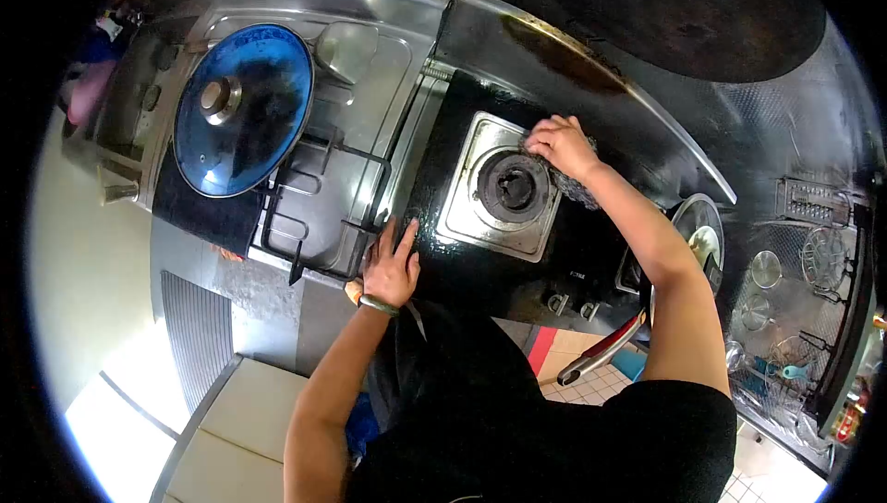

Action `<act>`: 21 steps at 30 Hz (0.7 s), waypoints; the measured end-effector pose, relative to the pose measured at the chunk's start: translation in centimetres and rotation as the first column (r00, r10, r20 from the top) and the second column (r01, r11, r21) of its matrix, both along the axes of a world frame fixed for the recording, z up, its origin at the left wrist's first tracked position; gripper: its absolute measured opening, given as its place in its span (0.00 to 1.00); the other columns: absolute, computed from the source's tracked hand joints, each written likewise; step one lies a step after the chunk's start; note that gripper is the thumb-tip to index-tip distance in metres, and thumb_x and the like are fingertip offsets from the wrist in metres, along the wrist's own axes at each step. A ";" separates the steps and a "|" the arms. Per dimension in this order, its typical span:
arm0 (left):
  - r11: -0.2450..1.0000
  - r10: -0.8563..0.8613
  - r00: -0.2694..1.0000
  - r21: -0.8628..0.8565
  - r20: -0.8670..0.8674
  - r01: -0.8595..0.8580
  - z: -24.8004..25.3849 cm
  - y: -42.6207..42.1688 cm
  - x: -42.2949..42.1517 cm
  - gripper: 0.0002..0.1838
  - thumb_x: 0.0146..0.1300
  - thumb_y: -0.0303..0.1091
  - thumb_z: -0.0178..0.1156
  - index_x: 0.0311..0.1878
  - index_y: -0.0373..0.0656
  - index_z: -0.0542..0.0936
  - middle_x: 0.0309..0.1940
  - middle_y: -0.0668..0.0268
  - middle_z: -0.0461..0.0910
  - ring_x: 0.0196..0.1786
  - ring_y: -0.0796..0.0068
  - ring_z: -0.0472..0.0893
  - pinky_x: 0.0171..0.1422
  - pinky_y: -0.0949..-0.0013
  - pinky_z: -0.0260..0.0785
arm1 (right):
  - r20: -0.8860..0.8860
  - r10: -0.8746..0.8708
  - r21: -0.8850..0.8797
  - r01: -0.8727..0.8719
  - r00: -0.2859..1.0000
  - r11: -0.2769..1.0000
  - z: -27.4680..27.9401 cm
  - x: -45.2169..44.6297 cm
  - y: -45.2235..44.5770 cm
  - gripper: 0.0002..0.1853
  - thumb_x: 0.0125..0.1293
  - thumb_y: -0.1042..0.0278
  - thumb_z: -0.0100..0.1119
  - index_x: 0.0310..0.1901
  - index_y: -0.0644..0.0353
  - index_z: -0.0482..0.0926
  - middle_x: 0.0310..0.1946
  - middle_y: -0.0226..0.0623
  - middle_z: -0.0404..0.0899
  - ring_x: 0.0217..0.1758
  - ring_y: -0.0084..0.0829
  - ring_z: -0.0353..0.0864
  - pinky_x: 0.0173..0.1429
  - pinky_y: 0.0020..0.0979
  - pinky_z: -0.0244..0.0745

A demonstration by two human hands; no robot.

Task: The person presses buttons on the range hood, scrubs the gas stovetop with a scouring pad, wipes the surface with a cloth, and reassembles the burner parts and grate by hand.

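Note:
My right hand [560,145] is closed on a dark, speckled cloth [577,189], at the right rim of the square metal burner tray [462,212]. Part of the cloth is hidden under my hand and forearm. The round burner [513,187] sits bare in the middle of the tray. My left hand [392,267] rests with spread fingers on the front edge of the black stove top [443,281], between the two cooking units. A bracelet [378,305] circles that wrist. Wet, shiny patches show on the black surface.
Left stands a steel stove with a black pan grate [319,170] and a blue-tinted glass lid [245,115]. A pan handle [601,355] juts over the front edge at right. Two control knobs [558,304] face me. Strainers [766,269] lie on the right rack; a large dark disc [684,13] stands behind.

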State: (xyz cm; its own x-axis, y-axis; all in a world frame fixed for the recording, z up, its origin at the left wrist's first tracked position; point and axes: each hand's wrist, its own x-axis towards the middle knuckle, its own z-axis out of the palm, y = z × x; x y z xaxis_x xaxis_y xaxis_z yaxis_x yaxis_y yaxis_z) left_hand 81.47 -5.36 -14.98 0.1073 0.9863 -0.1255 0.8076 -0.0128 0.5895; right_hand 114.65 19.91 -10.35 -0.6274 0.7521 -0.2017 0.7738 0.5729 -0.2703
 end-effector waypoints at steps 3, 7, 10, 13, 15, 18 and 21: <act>1.000 0.000 1.000 0.008 -0.004 0.000 -0.2 0.0 -0.1 0.37 0.66 0.34 0.58 0.78 0.58 0.60 0.74 0.45 0.59 0.73 0.40 0.65 0.73 0.48 0.65 | 0.062 -0.064 -0.053 0.067 0.996 0.996 0.5 2.5 -1.4 0.06 0.64 0.59 0.64 0.38 0.44 0.87 0.44 0.24 0.84 0.56 0.34 0.76 0.64 0.42 0.62; 1.000 0.001 1.000 0.009 0.006 -0.001 -0.3 0.1 0.0 0.37 0.66 0.34 0.59 0.78 0.59 0.60 0.75 0.46 0.59 0.73 0.41 0.65 0.73 0.48 0.64 | -0.063 0.015 0.018 -0.014 0.998 1.000 0.2 -1.6 0.3 0.06 0.64 0.58 0.63 0.39 0.44 0.87 0.43 0.23 0.84 0.54 0.32 0.76 0.64 0.42 0.62; 0.999 0.008 1.000 0.040 -0.016 -0.008 -0.5 -0.1 0.1 0.38 0.65 0.36 0.59 0.78 0.62 0.60 0.74 0.47 0.60 0.68 0.41 0.69 0.71 0.45 0.64 | -0.026 0.101 -0.059 -0.102 0.995 0.993 1.0 -4.7 1.0 0.08 0.68 0.55 0.60 0.40 0.43 0.87 0.46 0.20 0.84 0.56 0.32 0.75 0.67 0.41 0.58; 1.000 0.021 1.000 0.018 -0.002 -0.021 -1.0 -0.4 -0.1 0.38 0.65 0.37 0.59 0.78 0.63 0.60 0.74 0.47 0.61 0.66 0.39 0.71 0.70 0.44 0.65 | 0.024 0.018 -0.023 -0.017 1.000 1.000 0.8 -2.2 0.7 0.07 0.67 0.53 0.61 0.39 0.40 0.87 0.45 0.19 0.85 0.55 0.31 0.77 0.64 0.41 0.61; 0.999 0.024 1.000 0.025 0.018 -0.024 -0.7 -0.1 -0.1 0.38 0.65 0.38 0.59 0.78 0.63 0.60 0.74 0.47 0.60 0.65 0.39 0.71 0.70 0.43 0.64 | 0.055 -0.018 -0.009 0.018 0.998 1.000 0.1 0.9 0.0 0.08 0.66 0.54 0.62 0.40 0.42 0.87 0.45 0.22 0.85 0.53 0.33 0.77 0.62 0.41 0.63; 0.999 0.018 1.000 0.039 0.020 -0.019 -0.8 -0.1 -0.2 0.39 0.64 0.37 0.60 0.78 0.64 0.60 0.74 0.47 0.61 0.63 0.38 0.73 0.69 0.43 0.66 | 0.050 -0.092 0.024 0.091 0.994 0.996 0.2 2.6 -2.2 0.07 0.65 0.56 0.64 0.39 0.46 0.87 0.43 0.28 0.84 0.55 0.35 0.78 0.62 0.40 0.64; 0.998 0.014 0.999 0.054 0.040 -0.016 -0.9 0.0 -0.2 0.39 0.65 0.37 0.60 0.78 0.65 0.59 0.74 0.47 0.60 0.62 0.38 0.74 0.67 0.44 0.68 | 0.027 -0.202 -0.008 0.203 0.979 0.979 0.2 2.9 -4.0 0.07 0.66 0.59 0.63 0.40 0.48 0.87 0.42 0.29 0.84 0.53 0.37 0.80 0.60 0.41 0.66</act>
State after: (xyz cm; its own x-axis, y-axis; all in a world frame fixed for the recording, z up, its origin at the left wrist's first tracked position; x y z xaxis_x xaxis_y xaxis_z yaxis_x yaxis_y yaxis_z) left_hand 81.32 -5.41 -15.89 0.0959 0.9931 -0.0673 0.7839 -0.0337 0.6200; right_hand 117.59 15.89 -10.17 -0.4568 0.8608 -0.2244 0.8803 0.4010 -0.2537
